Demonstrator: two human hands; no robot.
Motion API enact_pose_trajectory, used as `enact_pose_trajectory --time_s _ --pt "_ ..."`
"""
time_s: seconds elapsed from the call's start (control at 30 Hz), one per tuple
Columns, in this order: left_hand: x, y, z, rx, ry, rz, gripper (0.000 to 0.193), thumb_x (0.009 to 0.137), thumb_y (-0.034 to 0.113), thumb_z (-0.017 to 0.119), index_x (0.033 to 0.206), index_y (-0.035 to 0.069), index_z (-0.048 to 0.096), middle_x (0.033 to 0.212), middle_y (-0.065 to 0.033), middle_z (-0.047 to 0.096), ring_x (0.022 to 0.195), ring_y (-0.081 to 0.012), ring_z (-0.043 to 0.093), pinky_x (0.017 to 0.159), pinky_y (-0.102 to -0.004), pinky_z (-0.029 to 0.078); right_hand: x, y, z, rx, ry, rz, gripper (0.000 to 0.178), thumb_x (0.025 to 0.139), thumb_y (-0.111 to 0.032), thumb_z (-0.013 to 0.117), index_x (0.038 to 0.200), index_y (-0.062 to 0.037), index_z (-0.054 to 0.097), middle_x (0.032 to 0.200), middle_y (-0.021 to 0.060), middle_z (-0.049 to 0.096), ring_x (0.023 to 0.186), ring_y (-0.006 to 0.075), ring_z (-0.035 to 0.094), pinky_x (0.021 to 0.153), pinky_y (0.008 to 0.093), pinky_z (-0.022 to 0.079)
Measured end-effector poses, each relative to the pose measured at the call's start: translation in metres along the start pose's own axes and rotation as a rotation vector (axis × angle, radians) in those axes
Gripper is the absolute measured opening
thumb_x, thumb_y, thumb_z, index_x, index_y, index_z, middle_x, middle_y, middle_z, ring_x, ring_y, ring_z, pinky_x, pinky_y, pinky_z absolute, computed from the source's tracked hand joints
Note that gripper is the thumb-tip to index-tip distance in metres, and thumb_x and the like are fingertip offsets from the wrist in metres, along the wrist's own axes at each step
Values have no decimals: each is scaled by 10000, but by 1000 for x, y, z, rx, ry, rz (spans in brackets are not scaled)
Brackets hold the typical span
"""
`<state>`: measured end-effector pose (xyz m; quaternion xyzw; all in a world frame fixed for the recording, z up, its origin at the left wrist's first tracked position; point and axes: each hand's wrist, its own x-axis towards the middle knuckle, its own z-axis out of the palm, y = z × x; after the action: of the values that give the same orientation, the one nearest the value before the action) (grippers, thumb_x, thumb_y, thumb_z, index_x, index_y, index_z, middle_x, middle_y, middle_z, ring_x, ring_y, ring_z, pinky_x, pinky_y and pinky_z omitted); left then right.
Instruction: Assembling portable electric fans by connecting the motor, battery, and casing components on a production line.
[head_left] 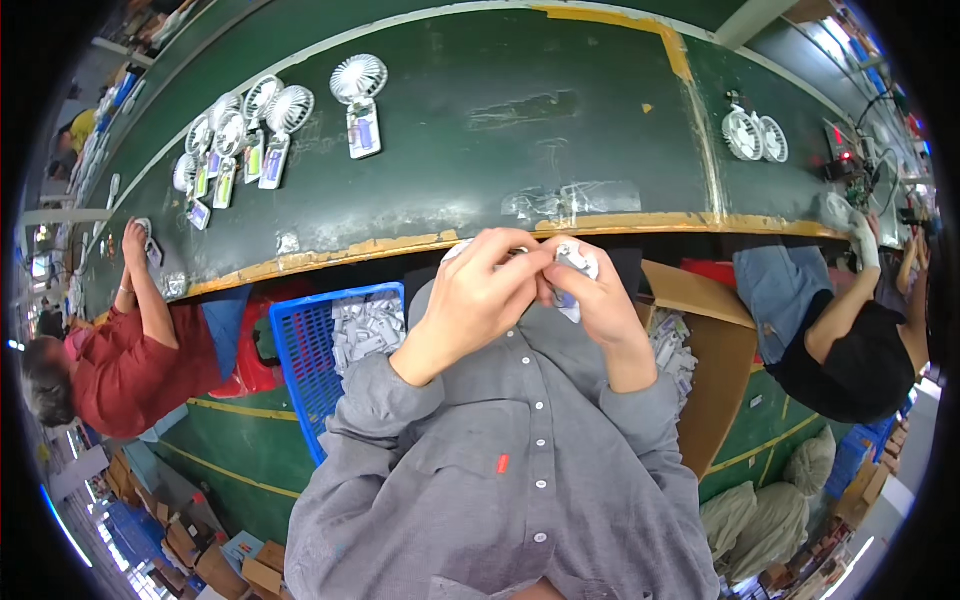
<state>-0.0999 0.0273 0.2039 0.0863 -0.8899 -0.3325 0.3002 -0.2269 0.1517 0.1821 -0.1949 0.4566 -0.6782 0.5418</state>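
Observation:
Close to my chest, just off the table's front edge, both hands hold a white handheld fan (577, 258), mostly covered by my fingers. My left hand (478, 305) is closed on it, fingertips pinched together near its middle. A rounded white part shows beyond the left knuckles. My right hand (608, 308) grips the other end, thumb pressed on the white casing, with a small purple-blue patch below. Whatever sits between the fingertips is too small to make out. On the table at left stand several white fans (289, 108) with open handles showing purple or green cells; one fan (359, 78) lies apart.
The green table (430, 180) has a worn yellow front edge. Two fan heads (742, 135) lie at right. Beside me are a blue basket (300, 350) of white parts and an open cardboard box (722, 400). Co-workers sit left, in a red top (150, 365), and right, in black (840, 355).

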Motion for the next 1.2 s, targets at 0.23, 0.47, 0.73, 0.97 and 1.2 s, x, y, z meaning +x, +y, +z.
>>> enact_pose_trajectory --time_s 0.23,0.47,0.73,0.97,1.2 --pt "-1 0 -14 -122 -44 18 171 709 17 751 876 45 726 886 -67 714 760 -218 710 637 -310 579 -7 -18 -3 -546 -110 -89 119 930 -102 610 865 -2 601 661 -32 497 605 56 462 534 261 367" --pt "-11 6 -21 -173 -111 -79 164 696 -15 736 857 22 735 872 -82 725 777 -211 721 655 -292 584 -15 -33 4 -683 -280 -105 98 902 -70 600 850 13 595 735 78 619 654 134 548 599 290 426" --pt "-21 -3 -24 -1102 123 -715 125 710 -92 661 816 -28 684 830 -173 707 677 -214 681 593 -318 557 -43 -10 5 271 -268 -140 168 877 -139 610 787 -9 554 642 60 534 634 182 519 596 329 415" --pt "-32 -39 -46 -1016 467 -356 150 769 -18 605 906 3 663 882 -161 665 775 -245 661 805 -393 546 -110 7 -74 142 203 -38 151 909 -178 629 853 -70 540 625 3 441 575 112 429 601 302 413" --pt "-28 -51 -67 -1847 476 -282 163 855 107 587 1004 115 651 917 -14 589 789 -162 508 866 -381 492 -108 55 -73 145 537 -13 113 927 -163 624 913 -81 547 681 -9 458 609 107 454 639 295 433"
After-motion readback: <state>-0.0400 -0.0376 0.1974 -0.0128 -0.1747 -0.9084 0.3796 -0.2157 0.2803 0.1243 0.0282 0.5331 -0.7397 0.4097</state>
